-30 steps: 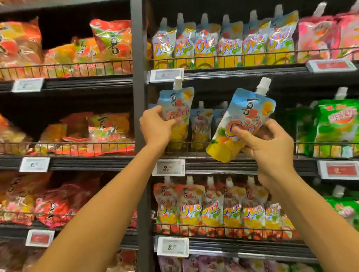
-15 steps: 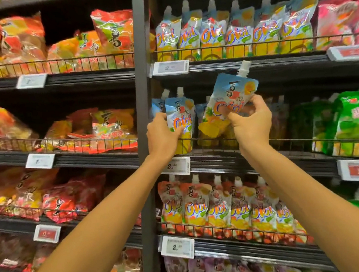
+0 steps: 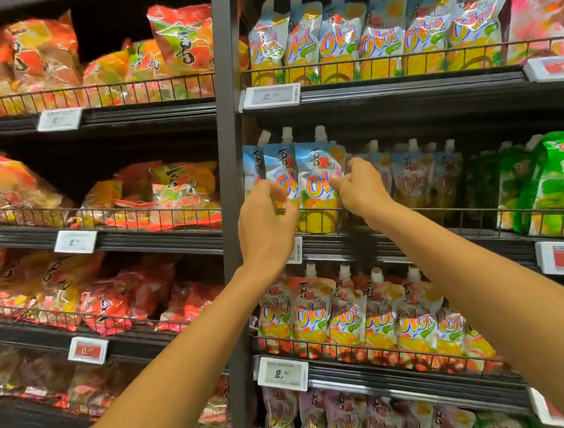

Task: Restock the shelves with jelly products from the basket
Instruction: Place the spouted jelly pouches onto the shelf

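A blue-and-yellow spouted plastic jelly pouch point(image 3: 319, 190) printed "Cici" stands at the front of the black middle shelf point(image 3: 411, 241), behind its wire rail. The right hand point(image 3: 361, 190) pinches the pouch's right edge between thumb and fingers. The left hand point(image 3: 266, 228) curls its fingers against a matching neighbour pouch point(image 3: 279, 177), but I cannot tell whether it grips it.

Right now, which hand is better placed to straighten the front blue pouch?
Probably right: the right hand pinches the front blue pouch at its edge, while the left hand sits lower by the wire rail, its grip unclear.
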The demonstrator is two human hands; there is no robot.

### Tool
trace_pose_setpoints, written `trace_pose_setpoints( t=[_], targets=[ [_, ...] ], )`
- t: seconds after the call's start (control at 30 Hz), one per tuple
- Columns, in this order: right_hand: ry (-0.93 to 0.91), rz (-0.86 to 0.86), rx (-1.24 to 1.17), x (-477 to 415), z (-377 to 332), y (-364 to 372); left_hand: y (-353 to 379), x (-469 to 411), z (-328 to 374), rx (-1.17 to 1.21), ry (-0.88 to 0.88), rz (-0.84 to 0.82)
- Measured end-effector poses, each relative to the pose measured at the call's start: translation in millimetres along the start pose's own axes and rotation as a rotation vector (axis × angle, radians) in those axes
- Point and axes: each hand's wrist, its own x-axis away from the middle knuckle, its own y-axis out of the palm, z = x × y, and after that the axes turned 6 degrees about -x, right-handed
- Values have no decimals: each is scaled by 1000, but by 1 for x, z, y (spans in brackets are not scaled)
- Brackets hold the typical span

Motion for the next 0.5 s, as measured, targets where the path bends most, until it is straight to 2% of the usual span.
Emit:
trace_pose_setpoints(
  t=[0.23, 0.37, 0.5],
  targets=[
    [36, -151, 186, 3, -3, -6, 11, 32, 6, 90, -71, -96],
    [-26, -23, 163, 20, -3, -12, 17, 56, 7, 158, -121, -196],
    [-249, 145, -43, 85, 18, -30, 22, 102, 2, 198, -162, -263]
  ],
)
